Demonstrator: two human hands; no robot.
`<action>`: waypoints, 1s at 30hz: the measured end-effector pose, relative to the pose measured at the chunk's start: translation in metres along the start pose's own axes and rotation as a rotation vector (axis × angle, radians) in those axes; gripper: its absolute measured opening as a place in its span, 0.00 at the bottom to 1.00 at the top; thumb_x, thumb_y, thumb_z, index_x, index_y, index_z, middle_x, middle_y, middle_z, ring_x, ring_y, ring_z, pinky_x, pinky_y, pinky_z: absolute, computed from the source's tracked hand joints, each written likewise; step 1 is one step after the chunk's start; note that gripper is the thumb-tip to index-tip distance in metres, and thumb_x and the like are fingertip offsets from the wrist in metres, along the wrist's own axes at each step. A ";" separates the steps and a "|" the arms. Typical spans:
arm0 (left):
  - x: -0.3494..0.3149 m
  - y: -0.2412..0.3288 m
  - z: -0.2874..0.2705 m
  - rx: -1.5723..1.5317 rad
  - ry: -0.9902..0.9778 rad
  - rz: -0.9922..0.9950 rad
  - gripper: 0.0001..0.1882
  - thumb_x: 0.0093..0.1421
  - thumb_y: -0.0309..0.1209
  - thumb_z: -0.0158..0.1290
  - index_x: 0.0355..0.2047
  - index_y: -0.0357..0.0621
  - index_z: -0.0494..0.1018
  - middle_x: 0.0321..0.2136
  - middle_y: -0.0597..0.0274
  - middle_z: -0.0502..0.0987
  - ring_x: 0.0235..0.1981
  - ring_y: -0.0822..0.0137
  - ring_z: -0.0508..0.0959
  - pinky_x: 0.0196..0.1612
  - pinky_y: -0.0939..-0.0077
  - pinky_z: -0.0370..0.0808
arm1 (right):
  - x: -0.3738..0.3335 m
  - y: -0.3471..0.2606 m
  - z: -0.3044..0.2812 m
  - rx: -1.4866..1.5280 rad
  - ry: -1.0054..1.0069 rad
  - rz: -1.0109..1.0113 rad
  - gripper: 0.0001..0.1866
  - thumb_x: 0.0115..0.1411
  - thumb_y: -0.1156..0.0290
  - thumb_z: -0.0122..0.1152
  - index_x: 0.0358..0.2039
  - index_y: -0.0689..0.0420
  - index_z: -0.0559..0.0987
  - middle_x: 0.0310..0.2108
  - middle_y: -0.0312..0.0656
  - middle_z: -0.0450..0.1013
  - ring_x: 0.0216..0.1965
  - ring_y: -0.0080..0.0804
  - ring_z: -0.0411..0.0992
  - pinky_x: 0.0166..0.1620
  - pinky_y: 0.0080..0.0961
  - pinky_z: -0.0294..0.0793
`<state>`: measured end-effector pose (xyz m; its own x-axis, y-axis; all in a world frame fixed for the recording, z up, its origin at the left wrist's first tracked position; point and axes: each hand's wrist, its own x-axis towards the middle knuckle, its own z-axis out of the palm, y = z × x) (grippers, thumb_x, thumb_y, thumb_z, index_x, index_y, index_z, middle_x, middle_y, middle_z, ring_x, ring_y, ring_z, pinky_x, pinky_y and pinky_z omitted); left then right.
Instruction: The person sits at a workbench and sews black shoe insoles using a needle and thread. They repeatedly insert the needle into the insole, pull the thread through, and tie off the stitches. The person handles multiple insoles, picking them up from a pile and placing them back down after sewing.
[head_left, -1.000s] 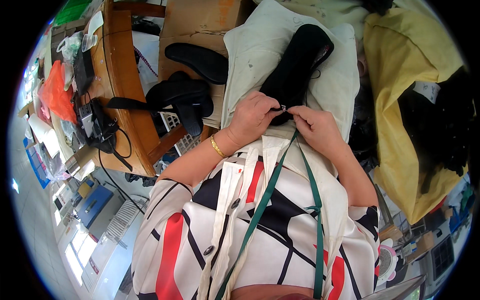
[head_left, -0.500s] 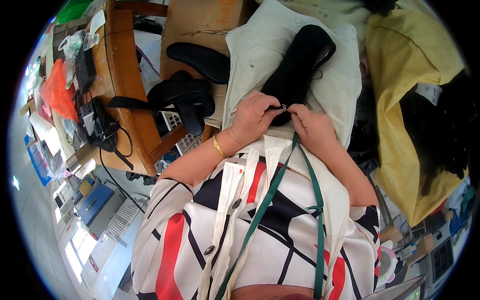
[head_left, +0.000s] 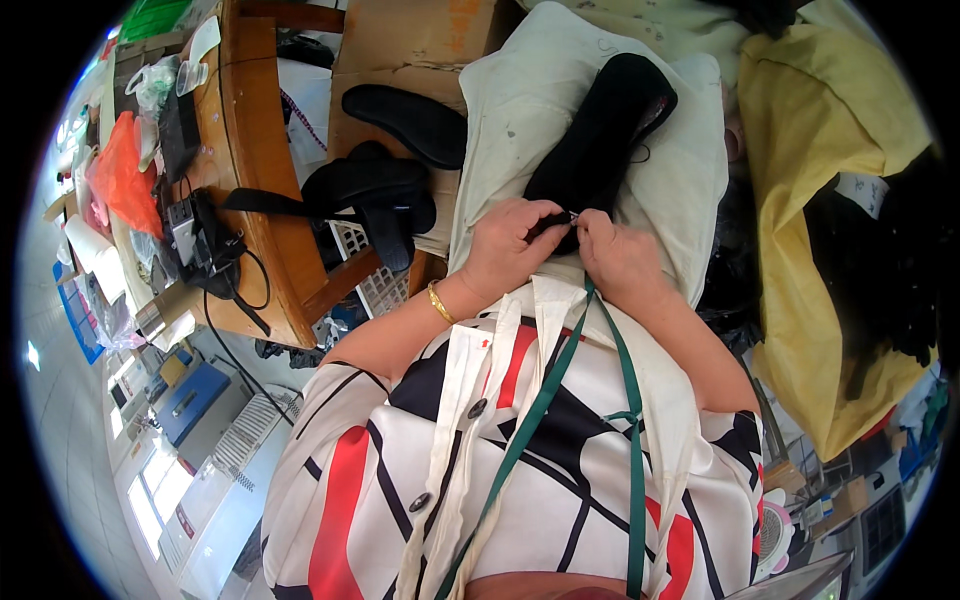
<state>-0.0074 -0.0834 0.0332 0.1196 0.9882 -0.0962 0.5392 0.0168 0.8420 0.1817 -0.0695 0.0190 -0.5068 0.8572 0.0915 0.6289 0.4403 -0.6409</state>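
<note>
A black cloth shoe [head_left: 612, 125] lies aslant on a pale cloth [head_left: 500, 120] over my lap, its opening toward the upper right. My left hand [head_left: 512, 240] is closed, thumb and forefinger pinching black material at the shoe's near end. Right beside it, my right hand [head_left: 622, 258] pinches at the same spot, fingertips almost touching the left ones. Between them shows a small shiny metal bit [head_left: 572, 214], too small to name. A loose dark thread [head_left: 640, 153] curls at the shoe's side. Below my right hand hangs a green cord [head_left: 630, 370].
To the left, black shoes [head_left: 405, 120] rest by a cardboard box [head_left: 400, 50]. A wooden table [head_left: 255, 160] holds a black strap, cables and an orange bag [head_left: 125, 175]. On the right, a yellow sack [head_left: 800, 110] stands with black material in it.
The view has shifted slightly. Both hands keep pinching at the shoe's near end, with the fingertips moved only a little.
</note>
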 end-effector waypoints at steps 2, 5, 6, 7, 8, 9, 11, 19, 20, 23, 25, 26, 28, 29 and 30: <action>0.001 0.000 0.001 -0.015 0.007 -0.002 0.09 0.51 0.25 0.63 0.34 0.41 0.78 0.23 0.56 0.76 0.25 0.56 0.75 0.28 0.66 0.71 | -0.001 0.001 0.001 0.007 -0.008 0.000 0.06 0.58 0.75 0.55 0.35 0.58 0.70 0.16 0.41 0.72 0.18 0.38 0.74 0.19 0.35 0.70; 0.001 -0.002 0.002 -0.026 0.016 0.013 0.09 0.51 0.25 0.63 0.34 0.42 0.78 0.23 0.56 0.76 0.25 0.56 0.75 0.28 0.67 0.71 | -0.006 0.004 0.002 0.062 -0.063 0.039 0.10 0.59 0.74 0.58 0.41 0.57 0.71 0.17 0.45 0.72 0.19 0.42 0.74 0.23 0.38 0.71; 0.001 -0.002 0.002 -0.035 0.020 0.010 0.09 0.51 0.25 0.63 0.34 0.42 0.78 0.23 0.56 0.76 0.24 0.56 0.75 0.28 0.67 0.71 | -0.006 0.003 0.002 0.062 -0.065 0.042 0.11 0.59 0.74 0.58 0.42 0.57 0.71 0.17 0.45 0.72 0.19 0.42 0.74 0.23 0.38 0.71; 0.002 -0.002 0.002 -0.043 0.023 0.007 0.09 0.51 0.25 0.63 0.33 0.42 0.78 0.23 0.56 0.76 0.24 0.57 0.75 0.28 0.67 0.71 | -0.006 0.002 0.000 0.062 -0.067 0.044 0.11 0.58 0.74 0.58 0.42 0.57 0.71 0.17 0.45 0.72 0.19 0.42 0.74 0.23 0.38 0.71; 0.002 -0.002 0.003 -0.052 0.027 0.002 0.08 0.51 0.25 0.63 0.33 0.42 0.78 0.23 0.56 0.76 0.24 0.57 0.75 0.28 0.67 0.71 | -0.005 0.001 -0.001 0.063 -0.070 0.047 0.12 0.58 0.74 0.58 0.42 0.57 0.71 0.16 0.45 0.72 0.19 0.42 0.74 0.23 0.38 0.71; 0.002 -0.002 0.003 -0.048 0.022 -0.004 0.08 0.51 0.25 0.63 0.33 0.41 0.78 0.23 0.56 0.76 0.24 0.57 0.75 0.28 0.67 0.71 | -0.005 0.001 -0.001 0.064 -0.072 0.045 0.12 0.58 0.74 0.58 0.43 0.57 0.70 0.16 0.45 0.72 0.19 0.42 0.74 0.23 0.38 0.71; 0.002 -0.002 0.002 -0.041 0.013 -0.014 0.09 0.51 0.25 0.63 0.33 0.41 0.78 0.23 0.56 0.77 0.24 0.57 0.75 0.28 0.67 0.71 | -0.005 0.002 -0.002 0.066 -0.075 0.041 0.13 0.58 0.75 0.58 0.43 0.58 0.70 0.16 0.45 0.72 0.18 0.42 0.74 0.23 0.38 0.71; -0.003 -0.008 0.006 -0.177 -0.006 -0.167 0.10 0.53 0.25 0.63 0.37 0.39 0.79 0.26 0.57 0.78 0.24 0.67 0.75 0.27 0.76 0.71 | -0.003 0.000 0.003 0.064 -0.090 0.088 0.13 0.59 0.75 0.57 0.44 0.57 0.69 0.17 0.45 0.72 0.18 0.43 0.74 0.23 0.39 0.71; -0.004 -0.008 0.005 -0.176 -0.017 -0.151 0.10 0.54 0.24 0.63 0.38 0.38 0.79 0.27 0.58 0.78 0.23 0.71 0.75 0.27 0.79 0.71 | -0.002 0.000 0.004 0.058 -0.093 0.101 0.13 0.60 0.75 0.57 0.44 0.57 0.69 0.17 0.45 0.72 0.18 0.44 0.74 0.23 0.40 0.71; -0.002 -0.006 0.003 -0.052 -0.037 0.003 0.10 0.53 0.23 0.63 0.37 0.38 0.79 0.29 0.57 0.79 0.25 0.67 0.77 0.28 0.76 0.72 | 0.005 -0.003 0.007 0.152 -0.101 0.222 0.09 0.62 0.72 0.53 0.42 0.57 0.68 0.20 0.50 0.73 0.24 0.49 0.75 0.26 0.44 0.72; 0.000 -0.008 0.004 -0.025 0.008 0.150 0.10 0.52 0.22 0.63 0.37 0.39 0.79 0.29 0.56 0.79 0.25 0.62 0.77 0.29 0.73 0.73 | 0.012 -0.006 0.001 0.336 -0.102 0.319 0.09 0.63 0.72 0.52 0.43 0.58 0.67 0.22 0.51 0.74 0.26 0.51 0.75 0.30 0.45 0.72; 0.001 -0.009 0.005 -0.014 0.032 0.223 0.11 0.51 0.22 0.63 0.36 0.40 0.79 0.29 0.56 0.79 0.26 0.60 0.77 0.30 0.71 0.74 | 0.015 -0.008 -0.004 0.425 -0.103 0.369 0.09 0.64 0.71 0.52 0.43 0.59 0.67 0.23 0.52 0.74 0.27 0.52 0.75 0.31 0.45 0.73; 0.002 -0.010 0.004 0.016 0.043 0.260 0.13 0.49 0.20 0.63 0.37 0.41 0.79 0.28 0.56 0.79 0.27 0.57 0.77 0.30 0.69 0.74 | 0.020 -0.007 -0.011 0.604 -0.173 0.427 0.09 0.64 0.71 0.52 0.43 0.59 0.69 0.24 0.52 0.75 0.27 0.52 0.75 0.33 0.44 0.72; 0.002 -0.011 0.004 0.032 0.051 0.281 0.14 0.48 0.20 0.63 0.37 0.42 0.79 0.28 0.57 0.79 0.27 0.56 0.78 0.31 0.67 0.74 | 0.024 -0.006 -0.015 0.691 -0.207 0.452 0.09 0.64 0.70 0.53 0.43 0.59 0.70 0.25 0.52 0.75 0.27 0.52 0.75 0.33 0.44 0.72; 0.003 -0.011 0.002 0.045 0.040 0.302 0.14 0.47 0.20 0.63 0.37 0.42 0.79 0.28 0.57 0.79 0.28 0.56 0.77 0.31 0.67 0.74 | 0.027 -0.004 -0.021 0.661 -0.258 0.458 0.09 0.63 0.70 0.53 0.43 0.58 0.71 0.25 0.51 0.75 0.28 0.51 0.74 0.33 0.43 0.72</action>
<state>-0.0109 -0.0811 0.0224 0.2477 0.9527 0.1763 0.5205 -0.2843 0.8052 0.1786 -0.0426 0.0401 -0.4547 0.7899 -0.4114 0.3714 -0.2517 -0.8937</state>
